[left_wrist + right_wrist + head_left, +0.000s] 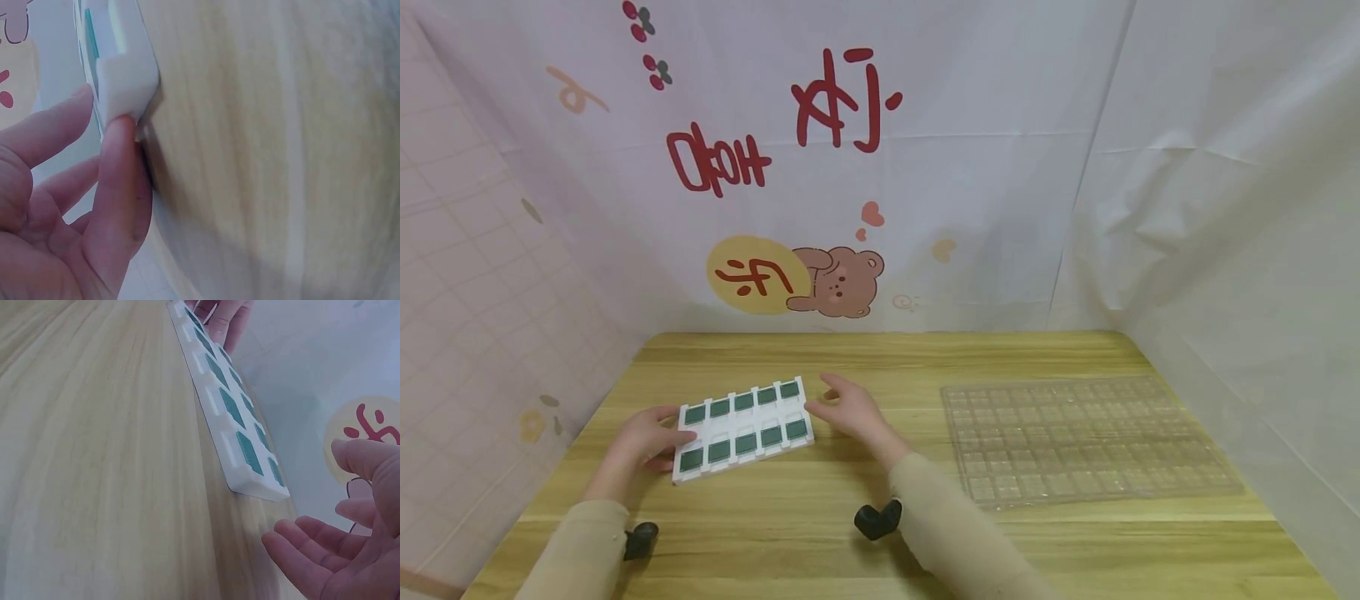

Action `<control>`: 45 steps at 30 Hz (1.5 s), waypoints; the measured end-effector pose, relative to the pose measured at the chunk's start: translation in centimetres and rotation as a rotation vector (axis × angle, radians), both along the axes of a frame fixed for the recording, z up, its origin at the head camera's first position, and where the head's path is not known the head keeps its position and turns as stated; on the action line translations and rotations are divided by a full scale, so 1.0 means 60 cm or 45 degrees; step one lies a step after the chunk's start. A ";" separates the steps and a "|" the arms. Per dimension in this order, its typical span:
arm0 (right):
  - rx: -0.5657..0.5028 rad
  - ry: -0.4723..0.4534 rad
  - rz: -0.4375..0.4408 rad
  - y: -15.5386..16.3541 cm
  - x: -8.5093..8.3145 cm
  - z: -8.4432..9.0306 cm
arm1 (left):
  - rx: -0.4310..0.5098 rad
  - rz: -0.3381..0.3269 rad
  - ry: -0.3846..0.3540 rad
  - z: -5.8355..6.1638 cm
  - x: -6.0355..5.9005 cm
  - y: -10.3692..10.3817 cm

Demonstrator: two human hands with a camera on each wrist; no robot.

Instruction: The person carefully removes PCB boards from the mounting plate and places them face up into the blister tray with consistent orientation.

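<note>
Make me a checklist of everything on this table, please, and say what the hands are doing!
Surface: wooden table, light grain, bare in front.
Job's things: white foam tray lying flat, with two rows of five green squares in its pockets.
Clutter: clear plastic grid tray to the right, apart from the foam tray.
Grips: left hand touches the foam tray's left end, fingertips at its corner; right hand open beside the tray's right end, touch not certain.
Cables: nothing seen; a small black wrist device on each forearm.
Surroundings: white cloth backdrop with a cartoon bear and red writing.
</note>
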State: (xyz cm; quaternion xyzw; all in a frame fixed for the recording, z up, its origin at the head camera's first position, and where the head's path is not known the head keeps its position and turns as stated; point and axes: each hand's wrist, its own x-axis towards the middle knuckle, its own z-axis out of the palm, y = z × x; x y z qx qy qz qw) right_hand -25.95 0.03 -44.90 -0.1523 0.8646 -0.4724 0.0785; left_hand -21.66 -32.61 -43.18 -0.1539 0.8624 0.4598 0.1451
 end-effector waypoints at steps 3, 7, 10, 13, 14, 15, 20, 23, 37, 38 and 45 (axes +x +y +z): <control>0.018 -0.008 -0.022 -0.006 -0.003 -0.004 | 0.003 0.003 -0.003 0.001 0.000 0.001; 0.033 -0.030 -0.045 -0.016 -0.005 -0.007 | -0.020 -0.008 -0.001 0.003 0.002 0.002; -0.021 -0.097 -0.039 -0.023 -0.005 -0.009 | -0.031 -0.016 0.001 0.004 0.003 0.003; -0.070 -0.149 -0.037 -0.030 -0.004 -0.010 | -0.020 -0.013 -0.004 0.005 0.003 0.003; -0.087 -0.161 -0.036 -0.032 -0.004 -0.010 | -0.011 -0.009 -0.008 0.005 0.003 0.004; -0.082 -0.159 -0.039 -0.034 -0.004 -0.011 | -0.005 -0.006 -0.011 0.005 0.004 0.004; -0.085 -0.176 -0.060 -0.042 -0.002 -0.011 | -0.014 0.002 -0.022 0.004 0.003 0.005; -0.087 -0.188 -0.091 -0.044 -0.002 -0.012 | -0.028 -0.007 -0.018 0.004 0.002 0.005; 0.041 -0.137 -0.157 -0.046 -0.001 -0.016 | -0.051 -0.031 -0.023 0.004 0.000 0.012; 0.045 -0.136 -0.160 -0.046 0.000 -0.016 | -0.055 -0.042 -0.021 0.004 0.000 0.012; 0.037 -0.135 -0.158 -0.041 0.002 -0.017 | -0.083 -0.080 -0.012 0.000 -0.002 0.013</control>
